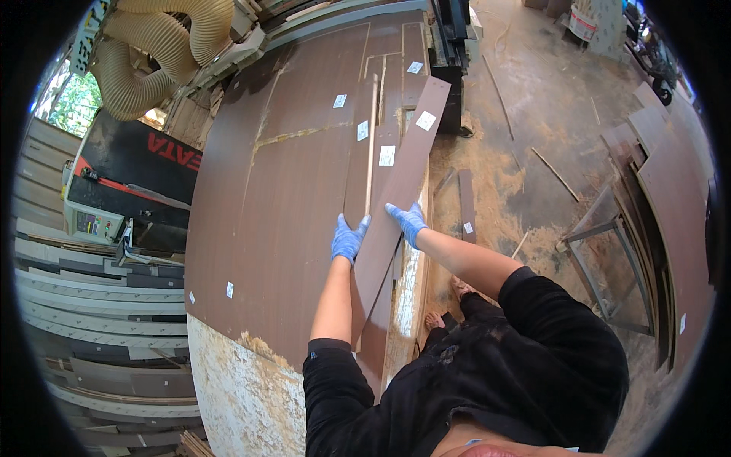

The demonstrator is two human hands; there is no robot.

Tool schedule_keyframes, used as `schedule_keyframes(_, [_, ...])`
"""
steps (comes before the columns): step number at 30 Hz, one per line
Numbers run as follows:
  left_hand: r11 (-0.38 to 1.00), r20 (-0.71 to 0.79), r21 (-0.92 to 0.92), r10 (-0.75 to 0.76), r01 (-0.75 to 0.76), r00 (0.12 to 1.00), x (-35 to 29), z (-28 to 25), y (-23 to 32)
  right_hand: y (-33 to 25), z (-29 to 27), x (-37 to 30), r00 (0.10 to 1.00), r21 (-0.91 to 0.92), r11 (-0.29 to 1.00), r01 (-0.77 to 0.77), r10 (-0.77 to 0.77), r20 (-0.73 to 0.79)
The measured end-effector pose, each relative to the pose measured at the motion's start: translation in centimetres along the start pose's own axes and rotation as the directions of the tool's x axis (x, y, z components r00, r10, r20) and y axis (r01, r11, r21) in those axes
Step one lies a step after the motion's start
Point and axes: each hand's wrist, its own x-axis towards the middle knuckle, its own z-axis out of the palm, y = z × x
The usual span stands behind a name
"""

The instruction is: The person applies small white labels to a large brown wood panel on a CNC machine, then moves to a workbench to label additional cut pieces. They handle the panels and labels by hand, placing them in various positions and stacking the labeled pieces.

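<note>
A long, narrow brown board with a white label near its far end lies slantwise over the cut panel. My left hand, in a blue glove, grips its left edge. On the opposite edge my right hand, gloved alike, holds the board with the thumb on top and the other fingers partly hidden. Just beyond my left hand, a thin pale-edged strip runs away from me. Beneath lies the large brown panel, cut into labelled pieces with sawdust along the cuts.
A black machine cabinet and stacked boards stand at the left. Beige ducts hang at the far left. On the right, brown panels lean by a metal frame. Offcuts, including a wooden stick, and sawdust lie on the floor.
</note>
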Motion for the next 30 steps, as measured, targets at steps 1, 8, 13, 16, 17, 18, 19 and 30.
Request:
schedule_keyframes(1, [1.0, -0.032, 0.02, 0.002, -0.001, 0.999, -0.2, 0.2, 0.6, -0.3, -0.2, 0.0, 1.0, 0.025, 0.999, -0.027, 0.027, -0.014])
schedule_keyframes(8, [0.993, 0.132, -0.033, -0.112, 0.117, 0.985, -0.8, -0.5, -2.5, -2.2, -0.7, -3.3, 0.963, 0.173, 0.948, -0.267, 0.258, 0.073])
schedule_keyframes(13, [0.987, 0.224, 0.011, -0.156, 0.157, 0.962, -2.8, 0.2, -3.2, 0.7, -3.3, -4.6, 0.944, 0.151, 0.933, -0.327, 0.314, 0.106])
schedule_keyframes(16, [0.99, 0.262, -0.049, -0.117, 0.134, 0.958, -5.0, 1.5, -8.0, 0.7, -4.3, -8.2, 0.911, 0.147, 0.909, -0.39, 0.356, 0.209])
schedule_keyframes(17, [0.989, 0.282, -0.032, -0.126, 0.141, 0.951, -6.0, 1.4, -8.1, 0.1, -4.8, -9.6, 0.896, 0.107, 0.905, -0.412, 0.38, 0.229])
schedule_keyframes(18, [0.989, 0.304, -0.013, -0.138, 0.149, 0.943, -7.5, 0.9, -7.6, 0.0, -5.4, -10.3, 0.879, 0.067, 0.898, -0.435, 0.407, 0.249])
schedule_keyframes(19, [0.987, 0.319, 0.002, -0.155, 0.164, 0.935, -8.7, 0.6, -7.5, 0.2, -6.0, -10.5, 0.843, -0.012, 0.869, -0.494, 0.482, 0.24])
schedule_keyframes(30, [0.77, 0.394, -0.58, -0.021, 0.266, 0.919, -12.5, 1.4, -7.9, 4.1, -6.8, -8.5, 0.949, 0.01, 0.967, -0.253, 0.246, 0.196])
